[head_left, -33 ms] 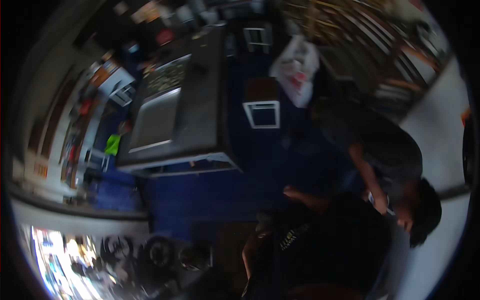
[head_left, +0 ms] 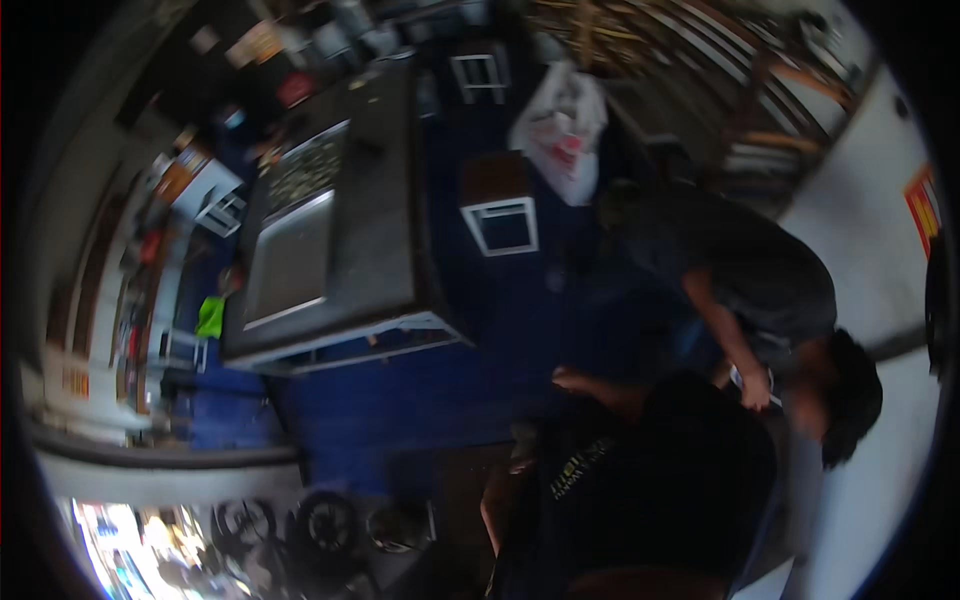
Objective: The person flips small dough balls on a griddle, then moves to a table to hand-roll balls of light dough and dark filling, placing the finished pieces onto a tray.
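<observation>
My own hands are out of sight, so I cannot tell my fingers' state. At three o'clock, a co-worker's hand (head_left: 752, 390) grips a small white object (head_left: 760, 381) beside the grey metal workbench (head_left: 380, 200).

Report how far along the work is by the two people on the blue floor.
Done: nothing shows as finished; the picture is blurred. In hand: the person in the grey shirt bends over, one hand on a small white object, beside the person in the black shirt. Left: cannot be told; the grey metal workbench and white plastic bag stand apart, untouched. The wearer's own hands are out of view.
</observation>
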`<action>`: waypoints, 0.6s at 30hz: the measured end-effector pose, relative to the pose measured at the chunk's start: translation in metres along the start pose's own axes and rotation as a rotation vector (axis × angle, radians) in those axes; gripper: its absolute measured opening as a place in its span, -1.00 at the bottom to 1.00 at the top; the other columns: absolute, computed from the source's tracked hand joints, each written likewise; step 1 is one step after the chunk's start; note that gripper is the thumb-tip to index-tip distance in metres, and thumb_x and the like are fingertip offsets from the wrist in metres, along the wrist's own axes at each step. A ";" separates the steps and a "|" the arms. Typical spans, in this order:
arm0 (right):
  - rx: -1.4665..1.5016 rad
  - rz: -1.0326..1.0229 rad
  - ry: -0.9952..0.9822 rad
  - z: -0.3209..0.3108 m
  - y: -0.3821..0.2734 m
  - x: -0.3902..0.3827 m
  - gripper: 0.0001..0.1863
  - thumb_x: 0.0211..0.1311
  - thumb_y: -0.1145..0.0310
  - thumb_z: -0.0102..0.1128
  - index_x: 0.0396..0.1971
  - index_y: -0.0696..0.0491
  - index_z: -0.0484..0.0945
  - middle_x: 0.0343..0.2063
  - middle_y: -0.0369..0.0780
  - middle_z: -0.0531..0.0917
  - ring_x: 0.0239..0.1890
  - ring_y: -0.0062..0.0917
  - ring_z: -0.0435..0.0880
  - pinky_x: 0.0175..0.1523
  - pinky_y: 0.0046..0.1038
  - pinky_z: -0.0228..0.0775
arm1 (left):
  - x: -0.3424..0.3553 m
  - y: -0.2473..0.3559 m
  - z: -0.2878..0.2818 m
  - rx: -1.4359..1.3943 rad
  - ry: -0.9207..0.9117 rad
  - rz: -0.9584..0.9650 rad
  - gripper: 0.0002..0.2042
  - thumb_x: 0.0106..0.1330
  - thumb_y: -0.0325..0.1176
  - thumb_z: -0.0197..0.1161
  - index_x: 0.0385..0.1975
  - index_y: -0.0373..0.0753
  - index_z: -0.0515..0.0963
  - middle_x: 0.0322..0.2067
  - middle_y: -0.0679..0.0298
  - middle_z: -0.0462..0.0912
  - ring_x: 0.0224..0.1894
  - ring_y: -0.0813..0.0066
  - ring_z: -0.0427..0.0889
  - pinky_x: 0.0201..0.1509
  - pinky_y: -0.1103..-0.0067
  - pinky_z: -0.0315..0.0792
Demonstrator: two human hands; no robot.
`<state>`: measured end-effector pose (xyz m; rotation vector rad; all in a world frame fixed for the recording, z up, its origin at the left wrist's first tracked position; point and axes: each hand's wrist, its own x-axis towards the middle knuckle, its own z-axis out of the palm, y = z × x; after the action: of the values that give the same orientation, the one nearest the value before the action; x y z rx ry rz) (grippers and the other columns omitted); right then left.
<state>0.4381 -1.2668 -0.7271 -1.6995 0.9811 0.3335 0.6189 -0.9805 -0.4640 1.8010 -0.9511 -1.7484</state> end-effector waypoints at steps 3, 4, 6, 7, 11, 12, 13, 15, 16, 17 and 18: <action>0.103 0.009 0.091 0.003 -0.039 0.003 -0.76 0.23 0.31 0.00 -0.34 0.11 0.63 -0.66 -0.16 0.59 -0.67 -0.44 0.55 -0.46 -0.34 0.43 | 0.008 0.010 -0.041 0.093 -0.114 0.012 -0.77 0.33 -0.35 0.21 -0.07 -0.25 0.60 -0.12 0.23 0.67 -0.04 0.47 0.61 0.07 0.54 0.47; 0.156 0.036 0.151 -0.003 -0.065 0.000 -0.73 0.24 0.30 0.00 -0.26 0.10 0.65 -0.62 -0.13 0.63 -0.64 -0.40 0.58 -0.42 -0.30 0.45 | 0.011 0.012 -0.052 0.114 -0.127 0.008 -0.77 0.33 -0.36 0.20 -0.08 -0.25 0.60 -0.12 0.23 0.67 -0.04 0.47 0.61 0.07 0.54 0.47; 0.207 -0.043 0.250 -0.009 -0.069 0.008 -0.69 0.25 0.28 0.03 -0.15 0.10 0.65 -0.55 -0.11 0.67 -0.61 -0.35 0.62 -0.39 -0.27 0.48 | 0.017 0.024 -0.067 0.157 -0.175 0.014 -0.78 0.33 -0.37 0.20 -0.08 -0.26 0.60 -0.12 0.23 0.67 -0.04 0.48 0.61 0.07 0.55 0.47; 0.236 -0.008 0.285 -0.007 -0.056 0.019 -0.69 0.25 0.28 0.03 -0.15 0.10 0.65 -0.55 -0.11 0.67 -0.61 -0.35 0.62 -0.39 -0.27 0.48 | 0.020 0.029 -0.070 0.182 -0.221 0.021 -0.78 0.33 -0.37 0.20 -0.08 -0.26 0.60 -0.12 0.23 0.67 -0.04 0.48 0.61 0.07 0.55 0.47; 0.177 -0.173 0.548 0.004 -0.043 0.054 -0.69 0.23 0.27 0.06 -0.17 0.11 0.65 -0.52 -0.12 0.69 -0.59 -0.35 0.64 -0.39 -0.32 0.50 | 0.029 0.036 -0.084 0.225 -0.306 0.020 -0.79 0.33 -0.39 0.19 -0.09 -0.27 0.60 -0.12 0.24 0.67 -0.03 0.50 0.61 0.07 0.56 0.47; 0.235 -0.177 0.543 0.002 -0.049 0.053 -0.69 0.21 0.26 0.08 -0.17 0.11 0.65 -0.51 -0.12 0.69 -0.61 -0.37 0.64 -0.42 -0.34 0.50 | 0.030 0.037 -0.087 0.228 -0.312 0.017 -0.79 0.34 -0.39 0.19 -0.09 -0.27 0.60 -0.12 0.24 0.67 -0.03 0.50 0.61 0.07 0.56 0.47; 0.234 -0.183 0.528 -0.001 -0.061 0.050 -0.69 0.21 0.26 0.08 -0.17 0.11 0.65 -0.51 -0.12 0.69 -0.61 -0.37 0.64 -0.42 -0.34 0.50 | 0.032 0.040 -0.090 0.222 -0.305 0.014 -0.79 0.34 -0.40 0.19 -0.09 -0.27 0.60 -0.12 0.24 0.67 -0.03 0.50 0.60 0.07 0.57 0.47; 0.317 -0.045 0.347 -0.006 -0.088 0.043 -0.70 0.19 0.26 0.08 -0.21 0.10 0.67 -0.55 -0.13 0.68 -0.64 -0.38 0.63 -0.47 -0.32 0.48 | 0.032 0.042 -0.092 0.214 -0.285 0.000 -0.80 0.34 -0.40 0.19 -0.09 -0.28 0.60 -0.12 0.24 0.67 -0.03 0.51 0.60 0.06 0.57 0.47; 0.312 -0.052 0.337 -0.008 -0.092 0.045 -0.70 0.19 0.26 0.08 -0.21 0.10 0.67 -0.55 -0.13 0.68 -0.64 -0.38 0.63 -0.47 -0.32 0.48 | 0.032 0.045 -0.092 0.212 -0.285 -0.002 -0.80 0.34 -0.41 0.19 -0.09 -0.28 0.60 -0.12 0.25 0.67 -0.03 0.51 0.60 0.06 0.58 0.47; 0.312 -0.016 0.310 -0.008 -0.095 0.047 -0.71 0.18 0.26 0.08 -0.25 0.11 0.67 -0.58 -0.14 0.67 -0.68 -0.40 0.61 -0.50 -0.32 0.47 | 0.030 0.047 -0.090 0.206 -0.280 -0.008 -0.80 0.34 -0.41 0.19 -0.10 -0.28 0.60 -0.12 0.25 0.67 -0.03 0.52 0.60 0.06 0.58 0.48; 0.308 0.017 0.279 -0.007 -0.098 0.048 -0.71 0.17 0.25 0.08 -0.28 0.11 0.67 -0.62 -0.16 0.66 -0.71 -0.43 0.58 -0.54 -0.33 0.45 | 0.031 0.049 -0.088 0.197 -0.271 -0.009 -0.80 0.34 -0.42 0.19 -0.10 -0.29 0.60 -0.12 0.25 0.67 -0.03 0.52 0.60 0.06 0.58 0.48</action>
<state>0.5396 -1.2877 -0.6910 -1.4790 1.1850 -0.0473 0.6966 -1.0482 -0.4405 1.7118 -1.2649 -2.0006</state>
